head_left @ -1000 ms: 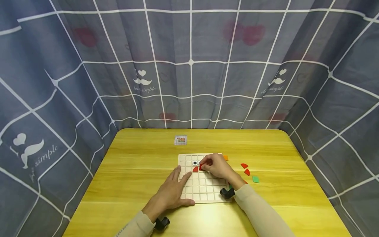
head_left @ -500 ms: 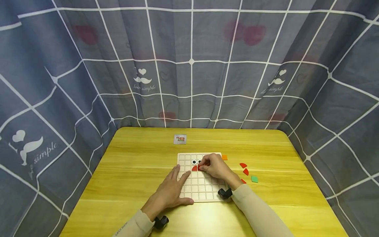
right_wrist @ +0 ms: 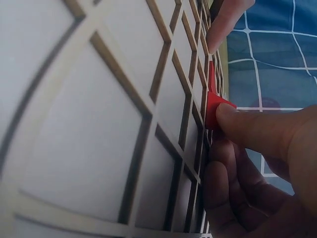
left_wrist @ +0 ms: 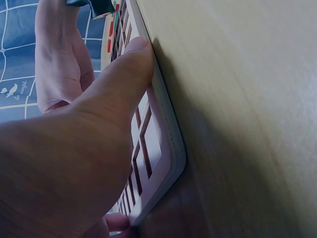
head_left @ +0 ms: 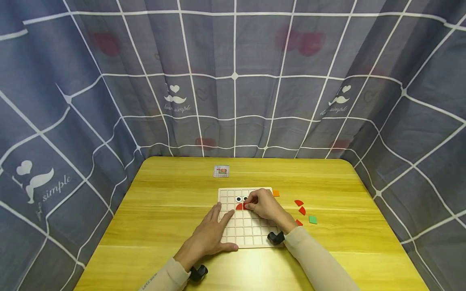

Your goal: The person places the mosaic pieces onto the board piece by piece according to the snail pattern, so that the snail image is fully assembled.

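Note:
A pale gridded board [head_left: 251, 233] lies on the table in front of me. My left hand [head_left: 208, 234] rests spread on its left side, thumb [left_wrist: 136, 52] over the front edge in the left wrist view. My right hand [head_left: 267, 205] pinches a red tile [right_wrist: 214, 110] between thumb and fingers. In the right wrist view the tile stands tilted at the board's surface; its full shape is partly hidden. Just left of it, a red quarter-circle tile [head_left: 239, 207] lies in the grid. Above are two round eye tiles [head_left: 238, 199], the right one partly covered by the fingers.
Right of the board lie red quarter-circle tiles [head_left: 299, 203] and a green square tile [head_left: 313, 220]. An orange tile [head_left: 276, 193] sits at the board's far right corner. A small picture card [head_left: 221, 171] lies farther back. A grey-blue gridded curtain [head_left: 204, 97] surrounds the table.
The right fingertips have shifted slightly, and more of the red tile and the right eye tile shows beside them. The left hand keeps its place on the board.

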